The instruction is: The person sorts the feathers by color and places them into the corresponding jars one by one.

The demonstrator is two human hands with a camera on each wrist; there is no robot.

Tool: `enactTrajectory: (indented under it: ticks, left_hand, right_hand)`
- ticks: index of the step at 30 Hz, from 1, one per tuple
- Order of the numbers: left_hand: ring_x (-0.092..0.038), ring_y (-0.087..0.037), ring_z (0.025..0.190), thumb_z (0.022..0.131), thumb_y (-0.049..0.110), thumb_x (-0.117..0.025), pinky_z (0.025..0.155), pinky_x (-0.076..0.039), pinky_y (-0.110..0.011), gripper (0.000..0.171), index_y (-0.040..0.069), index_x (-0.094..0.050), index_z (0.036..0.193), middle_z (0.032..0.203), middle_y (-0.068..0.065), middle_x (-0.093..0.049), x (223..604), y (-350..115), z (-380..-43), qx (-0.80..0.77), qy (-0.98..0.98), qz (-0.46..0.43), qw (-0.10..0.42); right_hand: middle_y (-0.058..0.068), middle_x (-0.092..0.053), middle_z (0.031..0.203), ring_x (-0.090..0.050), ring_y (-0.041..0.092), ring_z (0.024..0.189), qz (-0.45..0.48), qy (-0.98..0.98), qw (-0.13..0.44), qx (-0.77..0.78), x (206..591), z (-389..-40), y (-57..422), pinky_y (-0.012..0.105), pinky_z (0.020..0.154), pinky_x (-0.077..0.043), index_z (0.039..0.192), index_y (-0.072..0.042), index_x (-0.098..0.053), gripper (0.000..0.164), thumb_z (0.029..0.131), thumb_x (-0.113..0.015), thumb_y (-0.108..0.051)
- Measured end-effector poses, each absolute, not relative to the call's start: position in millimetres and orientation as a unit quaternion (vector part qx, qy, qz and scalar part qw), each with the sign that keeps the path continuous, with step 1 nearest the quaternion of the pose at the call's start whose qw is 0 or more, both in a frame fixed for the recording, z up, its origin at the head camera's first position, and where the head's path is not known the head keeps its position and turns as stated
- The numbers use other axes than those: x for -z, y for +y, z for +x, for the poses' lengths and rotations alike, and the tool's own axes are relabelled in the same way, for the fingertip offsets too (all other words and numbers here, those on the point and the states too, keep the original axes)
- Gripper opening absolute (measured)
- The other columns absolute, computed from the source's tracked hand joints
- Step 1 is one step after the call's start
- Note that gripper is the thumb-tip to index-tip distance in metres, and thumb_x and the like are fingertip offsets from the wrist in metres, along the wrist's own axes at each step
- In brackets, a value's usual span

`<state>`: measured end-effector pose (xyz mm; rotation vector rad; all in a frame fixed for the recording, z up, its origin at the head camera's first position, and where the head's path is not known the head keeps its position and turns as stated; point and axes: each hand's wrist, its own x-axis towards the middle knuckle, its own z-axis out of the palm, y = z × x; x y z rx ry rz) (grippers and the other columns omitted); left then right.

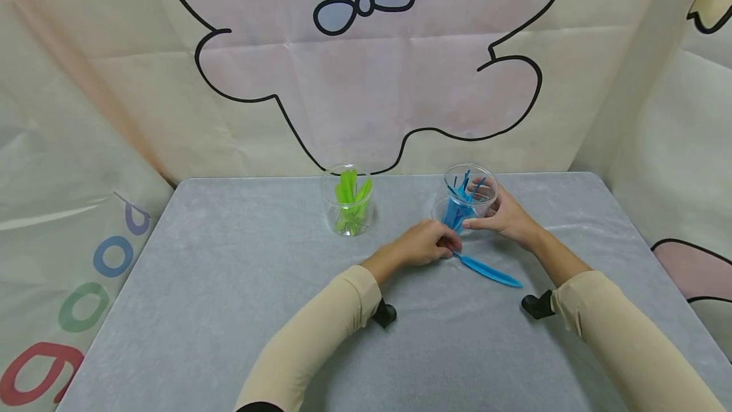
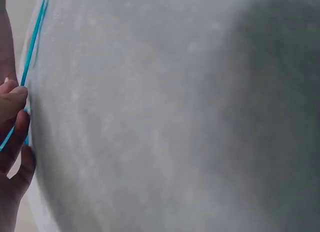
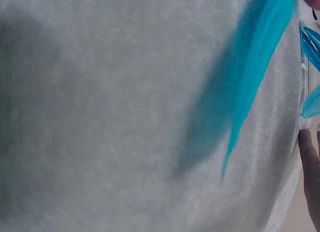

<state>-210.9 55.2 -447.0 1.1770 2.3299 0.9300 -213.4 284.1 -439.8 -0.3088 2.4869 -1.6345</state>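
Note:
My left hand [image 1: 429, 241] pinches a blue feather [image 1: 490, 272] by its thin quill end, low over the table. The feather's vane points right and toward me; it fills the upper right of the right wrist view. My right hand [image 1: 511, 220] holds a clear plastic cup [image 1: 486, 201] from its right side, thumb at the front and fingers partly hidden behind. Several blue feathers [image 1: 457, 208] stand inside this cup, just beyond my left hand. In the left wrist view, the thumb and fingers [image 2: 16, 99] close on the slim blue quill [image 2: 32, 42].
A second clear cup [image 1: 330, 212] with several green feathers [image 1: 350, 192] stands to the left, near the table's back edge. Grey cloth covers the table [image 1: 200, 285]. Printed fabric walls [image 1: 366, 81] rise behind it and at both sides.

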Motion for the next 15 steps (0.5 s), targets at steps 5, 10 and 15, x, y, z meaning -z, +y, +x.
enactTrajectory:
  ticks: [5,10,15]
  left_hand:
    - [-0.058,-0.004,0.083,0.093,0.002,-0.068,0.077,-0.047,-0.011,0.016,0.005,-0.075,0.108,0.093,0.000,-0.071,440,47,-212,-0.371,0.806,0.418,0.196]
    - [-0.059,-0.007,0.084,0.094,0.001,-0.067,0.077,-0.048,-0.014,0.016,0.002,-0.075,0.108,0.094,-0.004,-0.071,431,37,-213,-0.414,0.792,0.408,0.188]
    - [-0.061,-0.008,0.087,0.094,0.001,-0.067,0.078,-0.049,-0.017,0.017,0.000,-0.074,0.109,0.099,-0.006,-0.072,419,27,-214,-0.438,0.786,0.400,0.174]
  right_hand:
    - [0.015,-0.041,0.147,-0.039,0.029,0.131,-0.104,0.829,0.077,0.544,439,-213,284,0.018,0.089,-0.046,0.147,-0.006,-0.028,0.084,0.082,-0.082,-0.008]
    - [0.015,-0.041,0.146,-0.040,0.029,0.130,-0.102,0.825,0.080,0.550,439,-212,284,0.017,0.089,-0.046,0.148,-0.006,-0.027,0.085,0.082,-0.082,-0.007]
    - [0.015,-0.040,0.145,-0.040,0.030,0.131,-0.102,0.826,0.083,0.548,438,-212,284,0.018,0.088,-0.047,0.148,-0.006,-0.026,0.086,0.083,-0.082,-0.008]
